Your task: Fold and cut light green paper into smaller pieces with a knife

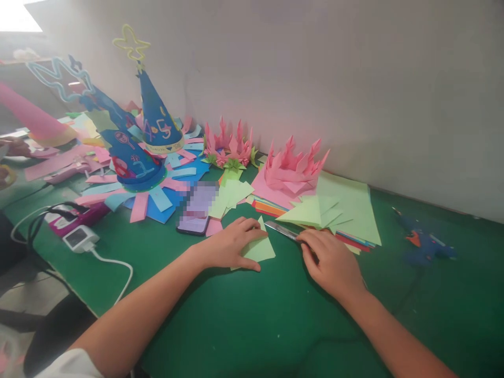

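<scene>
My left hand (232, 243) lies spread over a small light-green paper piece (260, 249), with its thumb stretched apart from the fingers. That paper rests on the green table and is partly covered by the hand. To its right, my right hand (328, 260) is closed around a utility knife (281, 230). The silver blade points left toward the green paper; the handle is hidden by my fingers. Just beyond the hands lie folded light-green sheets (303, 212) on a stack of coloured paper. A phone (198, 208) lies left of my left hand.
Pink paper crowns (293, 165) stand near the wall. Blue cone hats (155, 113) with paper strips fill the back left. A purple power strip (76, 215) with cables lies left, a blue glue gun (427, 245) right. Another person's hand (16, 147) is at the far left.
</scene>
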A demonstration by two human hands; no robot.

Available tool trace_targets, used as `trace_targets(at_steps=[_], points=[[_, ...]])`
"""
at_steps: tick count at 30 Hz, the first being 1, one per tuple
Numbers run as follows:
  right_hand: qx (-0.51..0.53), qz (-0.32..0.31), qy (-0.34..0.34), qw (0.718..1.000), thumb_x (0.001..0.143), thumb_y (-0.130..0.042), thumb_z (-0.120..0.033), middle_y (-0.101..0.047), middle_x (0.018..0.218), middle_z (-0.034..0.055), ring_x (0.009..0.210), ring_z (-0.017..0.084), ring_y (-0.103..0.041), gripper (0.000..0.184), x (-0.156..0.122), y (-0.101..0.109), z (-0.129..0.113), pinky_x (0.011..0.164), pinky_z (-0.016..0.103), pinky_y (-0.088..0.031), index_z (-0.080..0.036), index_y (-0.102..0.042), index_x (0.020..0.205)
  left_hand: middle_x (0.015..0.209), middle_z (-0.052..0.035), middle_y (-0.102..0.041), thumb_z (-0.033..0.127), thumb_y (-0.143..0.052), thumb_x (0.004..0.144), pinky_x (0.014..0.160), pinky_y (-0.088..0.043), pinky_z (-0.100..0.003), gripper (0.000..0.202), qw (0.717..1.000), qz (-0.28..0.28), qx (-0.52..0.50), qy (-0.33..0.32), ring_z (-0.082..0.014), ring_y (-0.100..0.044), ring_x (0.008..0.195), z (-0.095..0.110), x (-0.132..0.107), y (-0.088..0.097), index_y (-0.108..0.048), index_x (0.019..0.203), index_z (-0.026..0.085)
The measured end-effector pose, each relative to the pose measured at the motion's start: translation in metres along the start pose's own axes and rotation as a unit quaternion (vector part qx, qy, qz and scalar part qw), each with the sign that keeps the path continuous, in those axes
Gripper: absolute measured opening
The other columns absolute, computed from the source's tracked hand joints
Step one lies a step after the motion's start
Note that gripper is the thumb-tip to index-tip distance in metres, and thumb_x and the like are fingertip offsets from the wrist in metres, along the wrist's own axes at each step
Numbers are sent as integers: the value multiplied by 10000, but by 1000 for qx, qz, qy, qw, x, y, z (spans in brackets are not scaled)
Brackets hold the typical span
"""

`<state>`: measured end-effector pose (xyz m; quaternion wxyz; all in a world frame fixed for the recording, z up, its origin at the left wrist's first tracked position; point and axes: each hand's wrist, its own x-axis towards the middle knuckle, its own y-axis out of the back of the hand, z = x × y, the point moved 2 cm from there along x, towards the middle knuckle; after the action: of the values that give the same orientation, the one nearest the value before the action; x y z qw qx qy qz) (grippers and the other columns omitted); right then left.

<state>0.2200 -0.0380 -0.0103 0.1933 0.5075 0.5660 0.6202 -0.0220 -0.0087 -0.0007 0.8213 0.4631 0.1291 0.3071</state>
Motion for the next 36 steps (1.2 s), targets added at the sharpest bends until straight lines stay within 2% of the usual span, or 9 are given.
trace_targets(at_steps=[3,6,12,16,21,25,32,34,36], points=[[-49,16,-19,999,839,-437,-133,-648,940,100,846,257,-566,191,1,2,0,741,410,-442,-173,-609,910,1193,-113,-493,467,-658,784,935,-409,-376,615,1000,-15,-15,0,-266,-469,1100,4,-1,1,-452,1309,222],[-13,39,23,999,833,-450,-115,-639,989,101,918,266,-560,208,1,5,-8,803,441,-437,-184,-603,956,1191,-106,-503,397,-653,809,940,-407,-353,567,999,-24,-46,-7,-254,-488,1114,7,-2,1,-444,1311,234],[126,-69,116,983,909,-433,-207,-574,1258,107,1185,250,-499,312,0,-4,-33,983,479,-402,-210,-471,1218,1139,-91,-512,322,-642,827,885,-440,-319,516,997,-28,-74,-10,-216,-525,1029,10,-1,-1,-441,1290,220],[120,-117,116,979,929,-431,-279,-511,1345,123,1267,240,-435,483,2,-8,-36,1033,491,-368,-199,-310,1389,1171,-108,-459,391,-687,776,917,-429,-357,546,999,10,-42,-2,-237,-485,1063,8,-1,0,-468,1239,202],[121,-124,103,979,912,-466,-324,-577,1223,118,1141,248,-514,473,3,-8,-34,1000,489,-389,-203,-386,1362,1115,-100,-489,498,-697,727,918,-416,-407,544,999,34,-18,10,-271,-468,1070,3,-1,0,-508,1141,199],[117,-123,100,980,910,-471,-358,-569,1219,118,1122,252,-517,506,2,-9,-33,973,476,-403,-214,-365,1384,1102,-96,-512,436,-676,776,866,-439,-361,485,999,19,-45,7,-247,-511,1024,5,-1,-2,-496,1159,199],[118,-143,131,974,931,-442,-399,-422,1425,122,1333,248,-347,651,2,-11,-33,1079,507,-287,-198,-140,1471,972,-41,-613,216,-676,786,790,-439,-281,310,994,-25,-100,21,-190,-577,912,12,1,0,-549,1068,196],[120,-145,135,973,921,-458,-412,-436,1417,119,1325,249,-362,664,2,-10,-33,1083,515,-281,-203,-152,1471,965,-18,-619,192,-649,793,755,-442,-261,341,992,-6,-120,41,-165,-583,866,9,0,4,-528,1111,215],[123,-143,133,973,908,-482,-414,-460,1396,120,1308,250,-387,667,2,-9,-33,1086,518,-279,-203,-183,1465,977,-12,-606,212,-635,797,705,-449,-250,352,987,60,-123,86,-150,-575,818,3,0,9,-492,1118,213]])
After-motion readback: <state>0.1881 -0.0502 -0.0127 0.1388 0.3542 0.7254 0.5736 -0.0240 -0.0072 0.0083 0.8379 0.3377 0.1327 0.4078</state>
